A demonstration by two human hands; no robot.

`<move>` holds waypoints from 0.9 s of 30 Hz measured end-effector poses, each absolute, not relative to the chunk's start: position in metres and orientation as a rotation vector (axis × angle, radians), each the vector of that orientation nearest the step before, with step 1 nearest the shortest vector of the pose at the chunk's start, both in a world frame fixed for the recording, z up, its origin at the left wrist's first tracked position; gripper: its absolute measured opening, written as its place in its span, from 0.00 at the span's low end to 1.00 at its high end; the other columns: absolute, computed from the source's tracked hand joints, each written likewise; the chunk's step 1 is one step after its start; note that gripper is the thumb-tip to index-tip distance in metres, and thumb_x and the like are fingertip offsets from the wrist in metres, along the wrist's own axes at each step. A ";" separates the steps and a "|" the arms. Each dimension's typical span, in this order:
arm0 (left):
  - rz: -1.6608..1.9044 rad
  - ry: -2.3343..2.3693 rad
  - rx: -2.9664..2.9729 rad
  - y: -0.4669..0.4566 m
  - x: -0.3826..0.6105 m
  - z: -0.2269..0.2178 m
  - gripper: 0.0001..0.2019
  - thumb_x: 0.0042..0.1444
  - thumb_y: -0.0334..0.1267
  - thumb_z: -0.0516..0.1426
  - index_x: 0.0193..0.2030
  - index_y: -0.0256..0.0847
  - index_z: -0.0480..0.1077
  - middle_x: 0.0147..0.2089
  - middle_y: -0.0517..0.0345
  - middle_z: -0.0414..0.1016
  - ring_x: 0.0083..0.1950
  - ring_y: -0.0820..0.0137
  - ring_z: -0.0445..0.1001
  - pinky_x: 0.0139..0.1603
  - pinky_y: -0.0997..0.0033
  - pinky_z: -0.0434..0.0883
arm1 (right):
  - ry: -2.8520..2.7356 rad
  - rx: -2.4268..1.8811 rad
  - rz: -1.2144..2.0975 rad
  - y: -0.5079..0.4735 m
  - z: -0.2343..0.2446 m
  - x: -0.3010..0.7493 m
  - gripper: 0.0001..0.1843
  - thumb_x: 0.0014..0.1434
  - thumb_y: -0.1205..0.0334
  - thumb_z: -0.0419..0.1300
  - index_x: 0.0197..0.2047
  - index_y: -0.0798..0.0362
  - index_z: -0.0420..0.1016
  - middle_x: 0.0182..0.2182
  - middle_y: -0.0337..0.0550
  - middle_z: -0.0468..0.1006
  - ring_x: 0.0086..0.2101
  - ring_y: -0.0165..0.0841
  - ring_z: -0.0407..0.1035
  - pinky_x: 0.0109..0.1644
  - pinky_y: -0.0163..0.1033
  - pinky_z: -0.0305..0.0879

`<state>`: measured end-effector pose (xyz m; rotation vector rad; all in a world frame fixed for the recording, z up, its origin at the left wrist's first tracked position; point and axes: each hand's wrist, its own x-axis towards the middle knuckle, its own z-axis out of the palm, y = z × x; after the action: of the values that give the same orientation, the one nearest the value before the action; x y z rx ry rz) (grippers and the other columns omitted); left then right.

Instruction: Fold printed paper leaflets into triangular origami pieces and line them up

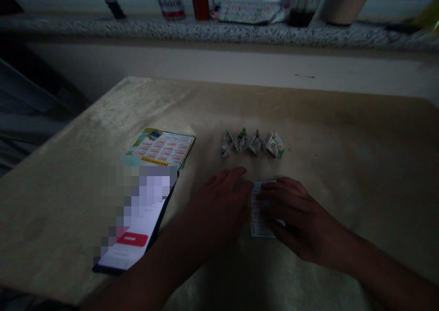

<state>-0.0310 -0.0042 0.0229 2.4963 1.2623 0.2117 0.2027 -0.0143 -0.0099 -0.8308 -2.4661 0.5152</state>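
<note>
A small printed paper sheet lies flat on the table in front of me, partly hidden under my fingers. My right hand rests on its right side with fingers stretched out over the print. At the sheet's left edge is my left hand, palm down, thumb and fingers apart; its thumb side meets the edge. Just beyond both hands stands a row of several small folded paper pieces with pointed tips, made of similar printed paper.
Left of my hands lies a stack of printed calendar sheets. Nearer me is a phone with a lit screen. The table reaches to the wall. A granite sill holds bottles, a red jar and a packet.
</note>
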 end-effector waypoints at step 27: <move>0.206 1.261 2.473 -0.005 -0.029 0.024 0.14 0.65 0.30 0.57 0.56 0.39 0.70 0.68 0.44 0.65 0.65 0.55 0.68 0.65 0.49 0.69 | -2.481 -0.842 0.469 -0.015 -0.010 0.203 0.09 0.65 0.66 0.61 0.48 0.51 0.78 0.53 0.50 0.79 0.58 0.43 0.69 0.68 0.58 0.55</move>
<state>-0.0289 -0.0049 0.0236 2.4726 1.2612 0.2063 0.2027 -0.0146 -0.0099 -0.8419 -2.4812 0.4686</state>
